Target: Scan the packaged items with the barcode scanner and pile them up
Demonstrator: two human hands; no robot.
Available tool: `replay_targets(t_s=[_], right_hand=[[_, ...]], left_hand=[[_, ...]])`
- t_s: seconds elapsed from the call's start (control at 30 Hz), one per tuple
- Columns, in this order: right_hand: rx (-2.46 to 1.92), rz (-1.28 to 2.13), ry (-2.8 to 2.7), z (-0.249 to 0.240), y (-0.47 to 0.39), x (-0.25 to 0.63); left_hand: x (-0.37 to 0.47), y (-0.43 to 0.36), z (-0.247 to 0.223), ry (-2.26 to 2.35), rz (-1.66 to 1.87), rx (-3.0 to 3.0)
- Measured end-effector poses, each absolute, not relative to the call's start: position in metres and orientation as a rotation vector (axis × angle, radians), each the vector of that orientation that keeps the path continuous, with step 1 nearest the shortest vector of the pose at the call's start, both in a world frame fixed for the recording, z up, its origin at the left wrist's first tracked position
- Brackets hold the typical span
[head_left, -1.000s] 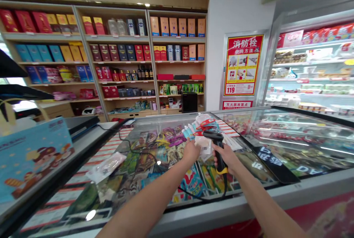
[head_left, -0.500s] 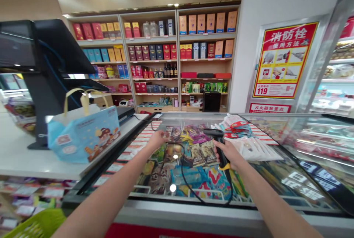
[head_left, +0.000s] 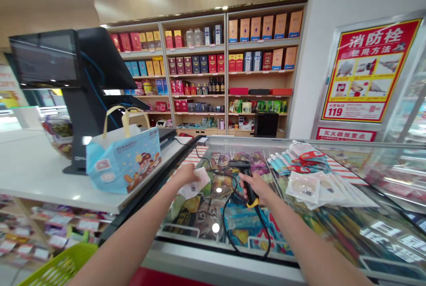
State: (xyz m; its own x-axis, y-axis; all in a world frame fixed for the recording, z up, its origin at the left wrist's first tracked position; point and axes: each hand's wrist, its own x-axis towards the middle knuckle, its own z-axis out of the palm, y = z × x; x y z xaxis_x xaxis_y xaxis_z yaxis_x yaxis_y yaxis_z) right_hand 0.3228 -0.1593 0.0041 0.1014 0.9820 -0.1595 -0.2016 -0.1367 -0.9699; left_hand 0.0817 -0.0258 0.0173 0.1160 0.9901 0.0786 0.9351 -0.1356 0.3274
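Note:
My right hand [head_left: 254, 186] is wrapped round the handle of a black barcode scanner [head_left: 240, 165] with a yellow trim, its head pointing left over the glass lid. A black cable loops down from it across the glass. Pinched in my left hand [head_left: 187, 175] is a small white packet [head_left: 199, 183], just left of the scanner. Right of the scanner, on the glass-topped freezer [head_left: 253, 257], lie a pile of red, white and blue packets [head_left: 301, 157] and a fanned row of clear-white packets [head_left: 328, 188].
A light-blue paper bag [head_left: 128, 157] stands on the white counter [head_left: 36, 184] at the left, beside a black checkout terminal [head_left: 46, 60]. A green basket [head_left: 63, 266] is at the lower left. Shelves [head_left: 199, 48] with boxes and bottles line the back.
The view has turned left, so the scene sits further right. A white packet now shows in my left hand. The scanner in my right hand has moved left, closer to my left hand.

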Motion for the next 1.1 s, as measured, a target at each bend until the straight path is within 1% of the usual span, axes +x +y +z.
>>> replay_targets(t_s=[0.1,0.2,0.3,0.4,0.53,1.1], right_hand=[[-1.269,1.321,-0.919,-0.005,-0.159,0.331],[-1.23,1.31,-0.948,-0.01,-0.158,0.34],[-1.204,1.255,-0.969,-0.011,-0.16,0.343],[-1.246,1.219,-1.016,-0.008,-0.165,0.344],[-1.293,1.249,-1.03,-0.006,-0.168,0.342],[-1.346,1.248,-1.115,-0.014,-0.166,0.34]], left_hand=[[0.102,-0.018,0.023,1.699,0.846,1.917],[0.139,-0.01,0.019,1.548,1.277,1.597],[0.174,-0.006,0.003,1.559,1.472,1.474],[0.19,-0.008,-0.018,1.574,1.513,1.458],[0.188,-0.008,-0.036,1.582,1.515,1.46],[0.188,-0.007,-0.045,1.556,1.516,1.477]])
